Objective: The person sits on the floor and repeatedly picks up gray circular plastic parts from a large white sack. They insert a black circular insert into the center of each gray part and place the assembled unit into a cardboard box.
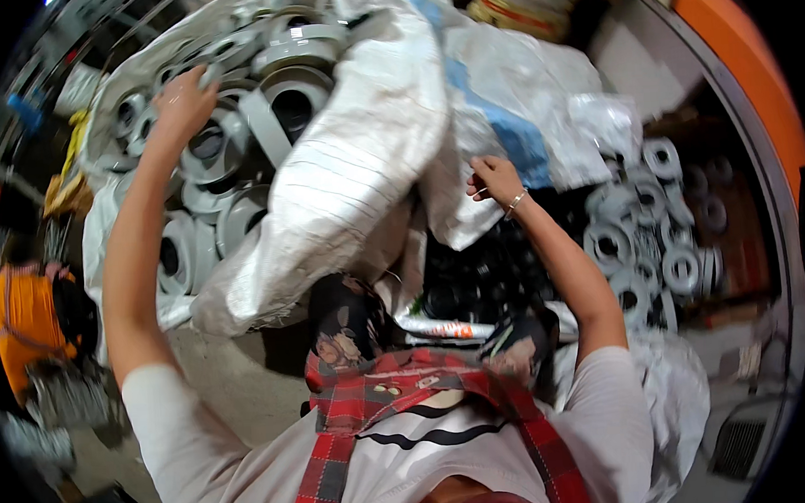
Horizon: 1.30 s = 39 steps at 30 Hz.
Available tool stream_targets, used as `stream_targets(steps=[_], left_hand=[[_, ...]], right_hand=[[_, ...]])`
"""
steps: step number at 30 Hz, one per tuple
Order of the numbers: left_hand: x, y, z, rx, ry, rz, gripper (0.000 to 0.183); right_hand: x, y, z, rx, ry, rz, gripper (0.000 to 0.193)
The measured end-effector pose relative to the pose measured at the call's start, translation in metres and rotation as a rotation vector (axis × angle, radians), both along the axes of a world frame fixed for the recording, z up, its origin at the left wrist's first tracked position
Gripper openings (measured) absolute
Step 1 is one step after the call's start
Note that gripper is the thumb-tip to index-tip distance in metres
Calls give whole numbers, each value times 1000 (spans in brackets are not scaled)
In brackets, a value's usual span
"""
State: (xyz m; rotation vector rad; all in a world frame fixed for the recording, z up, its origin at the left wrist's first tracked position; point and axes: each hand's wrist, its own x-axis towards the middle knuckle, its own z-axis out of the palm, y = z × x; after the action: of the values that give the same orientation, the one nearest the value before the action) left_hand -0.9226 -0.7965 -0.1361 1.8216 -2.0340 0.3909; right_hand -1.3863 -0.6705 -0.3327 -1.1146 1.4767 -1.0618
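My left hand (186,102) is at the far left, over a big white woven sack (360,153) full of grey plastic ring-shaped parts (299,96). Its fingers are bent around a small light grey plastic piece (209,76), partly hidden by the hand. My right hand (498,179) hovers by the sack's folded right edge, above a heap of black parts (487,269). The right fingers are loosely curled and slightly apart, with nothing visible in them.
Smaller grey plastic rings (645,227) lie heaped at the right, beside an orange frame (745,55). Clear plastic and blue-striped sacking (505,125) cover the back. At the left is an orange garment or bag (24,321). A fan-like vented unit (739,443) stands lower right.
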Motion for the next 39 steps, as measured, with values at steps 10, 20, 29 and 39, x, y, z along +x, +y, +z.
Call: stream_targets(steps=[10, 20, 29, 39], left_hand=[[-180, 278, -74, 371, 216, -1042, 37], [-260, 227, -184, 776, 634, -764, 33], [-317, 213, -252, 742, 367, -831, 33], [-330, 217, -251, 820, 415, -803, 44]], right_hand=[[-201, 160, -73, 184, 995, -298, 39], [-377, 142, -58, 234, 899, -675, 76], [-396, 89, -111, 560, 267, -251, 79], [-163, 116, -96, 209, 724, 539, 54]])
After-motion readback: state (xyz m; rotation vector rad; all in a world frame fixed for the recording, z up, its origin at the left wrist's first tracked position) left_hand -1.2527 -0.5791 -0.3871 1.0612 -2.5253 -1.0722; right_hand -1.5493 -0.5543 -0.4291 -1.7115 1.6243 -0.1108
